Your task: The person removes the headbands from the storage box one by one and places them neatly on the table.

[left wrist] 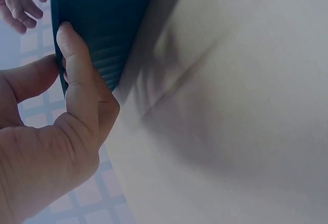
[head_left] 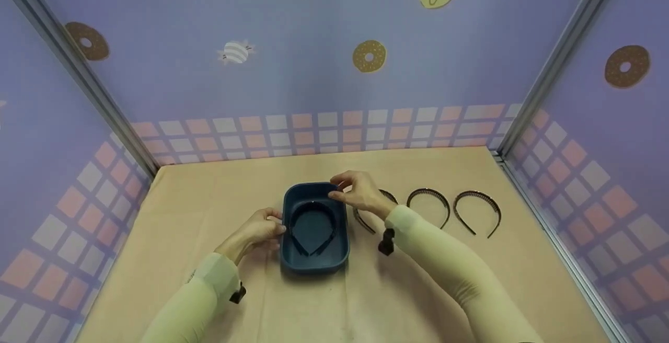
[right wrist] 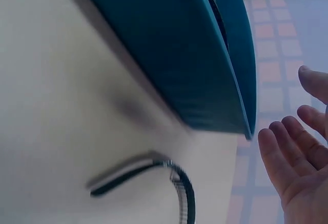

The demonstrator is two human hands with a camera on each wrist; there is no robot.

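A dark blue rectangular bin [head_left: 314, 269] stands on the cloth-covered table, with a black headband [head_left: 313, 205] lying inside, its tips toward the near end. My left hand [head_left: 260, 230] pinches the bin's left rim between thumb and fingers; the left wrist view shows the thumb inside and fingers along the outer wall [left wrist: 105, 24]. Over the far right corner of the bin is my right hand [head_left: 360, 192], fingers extended. In the right wrist view that hand [right wrist: 302, 157] is apart from the rim and holds nothing. Its wrist partly covers another headband [head_left: 364, 223] just right of the bin.
Two more dark headbands, a middle one [head_left: 428, 191] and a far-right one [head_left: 476, 193], lie in a row to the right. A pale cloth [head_left: 209, 191] covers the table. Patterned walls and metal posts [head_left: 554, 60] enclose it at the back and sides.
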